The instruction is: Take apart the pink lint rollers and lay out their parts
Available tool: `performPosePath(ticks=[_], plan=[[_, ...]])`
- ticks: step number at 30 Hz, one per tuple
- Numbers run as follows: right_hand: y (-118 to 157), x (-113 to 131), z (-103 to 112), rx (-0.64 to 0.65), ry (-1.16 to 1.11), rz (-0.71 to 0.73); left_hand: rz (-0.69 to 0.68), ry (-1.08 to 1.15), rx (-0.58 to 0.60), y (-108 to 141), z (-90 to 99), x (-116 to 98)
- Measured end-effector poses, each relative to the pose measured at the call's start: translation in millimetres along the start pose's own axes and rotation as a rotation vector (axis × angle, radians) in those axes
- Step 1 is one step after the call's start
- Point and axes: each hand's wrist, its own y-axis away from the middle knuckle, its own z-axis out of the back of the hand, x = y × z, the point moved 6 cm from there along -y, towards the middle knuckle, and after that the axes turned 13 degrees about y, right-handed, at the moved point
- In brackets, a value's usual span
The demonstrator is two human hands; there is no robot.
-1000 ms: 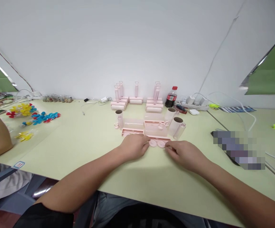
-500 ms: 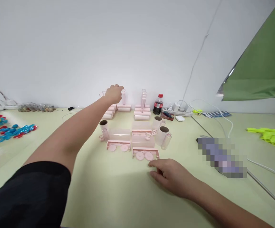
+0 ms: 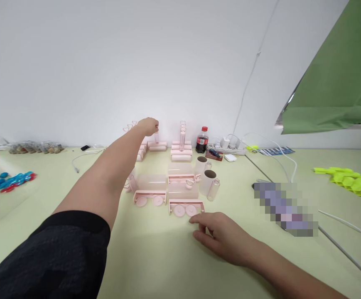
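My left hand (image 3: 148,126) reaches to the back row, its fingers closed on the top of an upright pink bottle (image 3: 157,137) that stands on a pink roller holder (image 3: 157,146). My right hand (image 3: 219,232) is near the front, thumb and index finger apart, with nothing held. Its index fingertip is beside a pink tray with two round discs (image 3: 186,207). Behind that tray lies a clear cylinder (image 3: 183,191). A second pink tray (image 3: 149,197) is to the left. To the right stand a cardboard-lined tube (image 3: 208,182) and a small clear bottle (image 3: 213,190).
A cola bottle (image 3: 202,140) and a power strip (image 3: 230,150) stand by the wall. Blue and red pieces (image 3: 8,182) lie left, yellow-green pieces (image 3: 348,181) right. A blurred purple object (image 3: 284,209) is right of my right hand.
My left hand has lowered and its fingers have closed on the bottle top. The view has shifted a little to the right. My right hand stays near the front tray.
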Motion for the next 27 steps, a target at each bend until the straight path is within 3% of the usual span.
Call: performPosePath(ticks=[4,8,12,14,16,18,21,24,27], plan=[[-1.9,-2.3,4.6,-0.1,-0.02,0.03,-0.036,-0.028,-0.057,20.2,20.7,-9.2],[-2.7,-7.4,24.0,-0.333,-0.06,0.02,-0.168,-0.078,-0.113,53.4,68.8,-29.6],[-3.5,-6.3,60.2,-0.636,-0.026,0.008,-0.453,-0.037,-0.152,121.2,120.9,-76.3],[-8.0,-1.2,77.1,-0.694,0.016,-0.013,-0.545,0.024,-0.136,161.7,136.1,-105.5],[-16.0,8.6,88.4,-0.651,0.018,-0.008,-0.635,0.115,-0.089,199.6,140.7,-136.2],[-24.4,21.8,90.8,-0.519,-0.052,0.029,-0.676,0.234,-0.075,228.5,139.6,-160.7],[-29.2,36.8,80.8,-0.314,-0.226,0.048,-0.724,0.376,-0.148,254.8,134.5,-177.6],[-24.1,31.8,71.2,-0.368,-0.492,-0.018,-0.715,0.562,-0.415,269.8,131.5,-159.5],[-18.8,15.8,61.5,-0.562,-0.861,-0.062,-0.482,0.888,-0.65,278.4,105.2,-115.8]])
